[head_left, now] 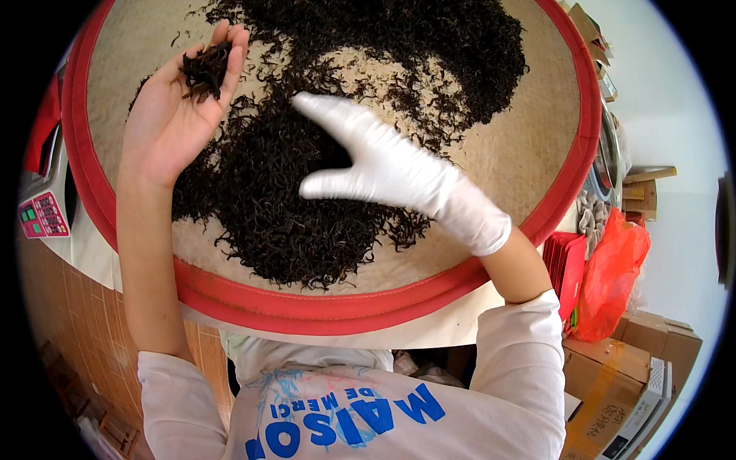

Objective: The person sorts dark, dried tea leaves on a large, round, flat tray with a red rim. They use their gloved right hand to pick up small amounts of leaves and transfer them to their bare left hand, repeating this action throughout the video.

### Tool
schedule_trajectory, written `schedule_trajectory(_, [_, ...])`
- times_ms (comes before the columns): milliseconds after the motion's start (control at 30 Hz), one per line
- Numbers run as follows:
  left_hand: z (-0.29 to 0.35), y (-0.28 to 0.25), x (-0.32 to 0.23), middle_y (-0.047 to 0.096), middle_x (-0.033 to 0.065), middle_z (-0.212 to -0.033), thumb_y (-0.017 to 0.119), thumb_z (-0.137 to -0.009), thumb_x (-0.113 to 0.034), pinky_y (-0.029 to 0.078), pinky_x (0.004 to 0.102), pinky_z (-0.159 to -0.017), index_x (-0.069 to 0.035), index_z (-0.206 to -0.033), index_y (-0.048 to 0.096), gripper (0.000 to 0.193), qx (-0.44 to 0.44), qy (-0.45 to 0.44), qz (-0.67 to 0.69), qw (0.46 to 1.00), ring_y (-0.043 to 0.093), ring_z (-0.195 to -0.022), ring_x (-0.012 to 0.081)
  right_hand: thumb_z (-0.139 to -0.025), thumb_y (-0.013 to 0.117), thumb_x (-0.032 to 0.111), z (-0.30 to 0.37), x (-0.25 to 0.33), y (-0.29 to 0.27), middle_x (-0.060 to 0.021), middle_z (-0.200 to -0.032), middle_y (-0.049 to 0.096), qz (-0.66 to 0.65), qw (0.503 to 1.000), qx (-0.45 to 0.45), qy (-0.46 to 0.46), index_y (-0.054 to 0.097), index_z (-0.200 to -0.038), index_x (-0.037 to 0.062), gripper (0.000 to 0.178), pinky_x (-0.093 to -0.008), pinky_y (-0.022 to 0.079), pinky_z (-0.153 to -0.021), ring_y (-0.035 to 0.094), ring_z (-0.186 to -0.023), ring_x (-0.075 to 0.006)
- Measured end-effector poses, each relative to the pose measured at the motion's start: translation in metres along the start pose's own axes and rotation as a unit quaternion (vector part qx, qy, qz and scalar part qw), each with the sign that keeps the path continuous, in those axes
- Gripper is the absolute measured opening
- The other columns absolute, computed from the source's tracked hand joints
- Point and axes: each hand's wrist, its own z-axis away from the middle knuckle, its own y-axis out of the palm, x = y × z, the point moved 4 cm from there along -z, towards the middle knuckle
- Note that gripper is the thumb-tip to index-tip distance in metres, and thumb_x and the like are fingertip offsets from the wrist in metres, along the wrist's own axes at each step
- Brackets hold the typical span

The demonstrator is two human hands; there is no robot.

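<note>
- Dark, wiry dried leaves (307, 176) lie heaped on a round woven tray (529, 138) with a red cloth rim (322, 307); the thick mass runs from 12 o'clock down through centre to 6, with bare weave at 3 and 9
- Left hand (180, 107), bare, at 10 o'clock over the tray: palm up, fingers cupped loosely round a small pinch of leaves (205, 69) resting near the fingertips. Not clenched
- Right hand (383, 165), in a white glove, at centre just above the heap: fingers spread flat, thumb out toward 9, holding nothing. Whether the palm touches the leaves, cannot tell
- Judgement: sorting or picking through the heap, the bare hand collecting what is pulled out
- To do it well, I judge: keep the gloved hand flat and light, sweeping a thin layer off the heap toward bare weave so single strands show; press too hard and brittle leaves break
- Keep the cupped hand level and over the tray, so anything that slips falls back on the weave, not past the rim
- Around: scale with coloured buttons (44, 215) at 9, orange plastic bag (613, 268) and red packets (566, 264) at 4, cardboard boxes (621, 368) at 5, tiled floor (69, 307) at 8
</note>
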Motion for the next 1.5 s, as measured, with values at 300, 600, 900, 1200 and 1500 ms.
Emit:
schedule_trajectory(300, [0.000, -0.003, -0.001, 0.051, 0.0217, -0.122, 0.033, -0.099, -0.004, 0.043, 0.0389, -0.107, 0.015, -0.117, 0.048, 0.031, -0.014, 0.021, -0.006, 1.000, 0.050, -0.119, 0.0312, -0.074, 0.063, -0.002, -0.004, 0.011, -0.024, -0.0103, -0.100, 0.060, -0.034, 0.996, -0.067, 0.043, 0.063, -0.112, 0.0094, 0.040, -0.0314, 0.045, -0.094, 0.058, -0.100, -0.0252])
schedule_trajectory(600, [0.002, -0.008, -0.007, 0.049, 0.0214, -0.125, 0.032, -0.100, -0.008, 0.044, 0.0380, -0.105, 0.012, -0.125, 0.045, 0.034, -0.051, 0.027, -0.024, 0.998, 0.048, -0.121, 0.0302, -0.089, 0.060, 0.007, -0.001, 0.016, -0.038, -0.0066, -0.105, 0.066, -0.210, 0.973, -0.069, 0.069, 0.064, -0.116, 0.0085, 0.027, -0.0261, 0.050, -0.083, 0.061, -0.090, -0.0159])
schedule_trajectory(900, [0.002, -0.005, -0.006, 0.049, 0.0217, -0.124, 0.032, -0.100, -0.007, 0.044, 0.0386, -0.105, 0.012, -0.125, 0.044, 0.034, -0.038, 0.019, -0.021, 0.999, 0.049, -0.120, 0.0308, -0.088, 0.059, 0.005, 0.004, 0.010, -0.019, -0.0088, -0.093, 0.064, -0.024, 0.999, -0.030, 0.037, 0.067, -0.106, 0.0089, 0.020, -0.0294, 0.050, -0.080, 0.063, -0.088, -0.0225])
schedule_trajectory(1200, [0.001, -0.011, -0.001, 0.051, 0.0195, -0.123, 0.033, -0.100, -0.006, 0.043, 0.0393, -0.106, 0.012, -0.121, 0.045, 0.031, -0.049, 0.041, -0.027, 0.998, 0.049, -0.120, 0.0309, -0.076, 0.070, 0.010, -0.027, 0.047, 0.014, -0.0074, -0.101, 0.061, 0.082, 0.984, -0.038, -0.150, 0.069, -0.099, 0.0137, 0.024, -0.0365, 0.048, -0.082, 0.058, -0.093, -0.0268])
schedule_trajectory(1500, [0.002, -0.013, 0.000, 0.050, 0.0192, -0.123, 0.035, -0.100, -0.007, 0.045, 0.0376, -0.105, 0.013, -0.120, 0.047, 0.030, -0.030, 0.025, -0.020, 0.999, 0.051, -0.118, 0.0286, -0.073, 0.072, 0.010, -0.040, 0.038, 0.033, -0.0039, -0.093, 0.061, 0.105, 0.987, -0.004, -0.124, 0.067, -0.084, 0.0119, 0.012, -0.0361, 0.048, -0.077, 0.058, -0.087, -0.0253])
